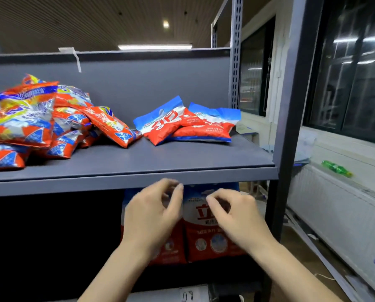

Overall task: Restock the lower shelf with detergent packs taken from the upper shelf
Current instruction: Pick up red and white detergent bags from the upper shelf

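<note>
Two upright red-and-blue plastic detergent packs stood on the lower shelf, long axes vertical, directly behind both hands. The left hand and right hand lay equally near, fingers loosely curled; whether they touched or pinched the packs could not be told. More packs lay flat on the grey metal upper shelf.

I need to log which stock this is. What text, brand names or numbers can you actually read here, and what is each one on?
"立": large red character on the upright pack on the lower shelf, partly hidden by the right hand.
"08", handwritten, perhaps "J8": on the white label at the bottom edge.
Large white characters on the blue-and-red packs on the upper shelf: too distorted to read.
Print on the orange packs: blurred, unreadable.
</note>
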Demonstrator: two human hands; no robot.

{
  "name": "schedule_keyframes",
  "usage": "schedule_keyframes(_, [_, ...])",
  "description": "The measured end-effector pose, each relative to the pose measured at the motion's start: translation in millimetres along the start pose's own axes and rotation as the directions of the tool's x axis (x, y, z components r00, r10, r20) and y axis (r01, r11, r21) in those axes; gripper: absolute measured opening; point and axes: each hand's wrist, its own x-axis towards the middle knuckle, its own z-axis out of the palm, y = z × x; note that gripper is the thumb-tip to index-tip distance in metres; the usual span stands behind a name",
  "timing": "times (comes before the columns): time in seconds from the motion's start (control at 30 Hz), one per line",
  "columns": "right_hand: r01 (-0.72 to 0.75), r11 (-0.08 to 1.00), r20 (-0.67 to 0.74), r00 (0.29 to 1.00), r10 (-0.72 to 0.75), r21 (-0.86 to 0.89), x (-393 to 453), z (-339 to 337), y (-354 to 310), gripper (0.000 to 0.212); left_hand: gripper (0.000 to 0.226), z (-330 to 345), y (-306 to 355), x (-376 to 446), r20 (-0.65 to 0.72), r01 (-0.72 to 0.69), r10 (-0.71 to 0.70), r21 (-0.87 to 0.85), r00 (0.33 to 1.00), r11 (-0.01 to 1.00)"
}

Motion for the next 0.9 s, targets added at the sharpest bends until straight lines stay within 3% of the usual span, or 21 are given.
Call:
schedule_keyframes(0.1, [0.070,0.997,-0.098,0.993,-0.067,0.025,23.4,-21.0,-24.2,0.024,0.021,-16.9,7.8,35.6,-0.043,-0.015,0.014,-0.022,0.999,1.000])
schedule_keyframes(0.23, [0.066,0.997,-0.178,0.982,-0.059,0.028,65.7,-35.3,-38.9,0.022,0.013,-24.8,2.7,91.5,0.048,0.008,-0.010,0.050,0.999,0.999])
schedule_keyframes(0.47, [-0.136,0.986,-0.138,0.983,0.122,-0.097,154.6,-31.6,-33.1,0.017,0.028,-9.6,-27.5,185.3,0.173,0.064,-0.094,0.174,0.980,0.983])
schedule_keyframes(0.63, [-0.379,0.909,-0.104,0.925,0.366,-0.173,215.2,-18.3,-14.4,0.036,0.015,21.6,-46.9,237.7,0.315,0.324,-0.317,0.031,0.894,0.945])
schedule_keyframes(0.77, [-0.614,0.776,-0.041,0.787,0.615,-0.148,244.0,-3.1,8.8,0.064,0.042,44.8,-61.8,251.8,0.466,0.682,-0.539,-0.220,0.702,0.698])
schedule_keyframes(0.83, [-0.662,0.747,-0.017,0.747,0.664,0.057,247.5,6.2,22.3,0.065,0.031,58.8,-73.9,251.4,0.489,0.762,-0.586,-0.378,0.647,0.526])
schedule_keyframes(0.9, [-0.659,0.723,-0.080,0.725,0.684,0.207,248.7,14.4,37.4,0.053,0.026,68.1,-87.0,253.2,0.471,0.761,-0.619,-0.539,0.628,0.361])
